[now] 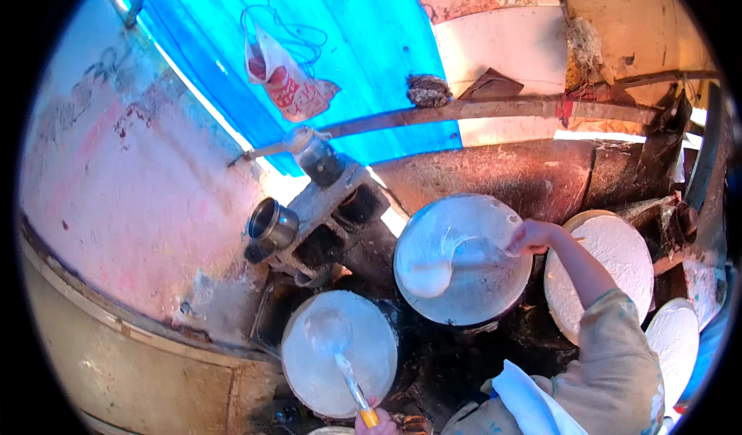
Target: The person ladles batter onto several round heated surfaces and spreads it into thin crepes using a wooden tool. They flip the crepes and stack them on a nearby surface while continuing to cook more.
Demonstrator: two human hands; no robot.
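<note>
My left hand (376, 426), at the lower edge, is closed round the yellow grip of a ladle (352, 381). The ladle's round, white-coated head lies over a pale round pan (301, 377); whether it touches the surface I cannot tell. My right hand (529, 238) is at the right rim of a larger round griddle (495, 288), fingers bent together. What they pinch, if anything, is hidden. A curved white streak (433, 279) runs across this griddle from near my fingers, ending in a wider patch at the left.
Right of the griddle stand round boards with white surfaces (610, 269) (671, 350). At the upper left, a metal pot (272, 225) and a glass jar (315, 156) rest on a blackened block ledge (332, 195). A plastic bag (290, 87) hangs against the blue sheet (363, 56).
</note>
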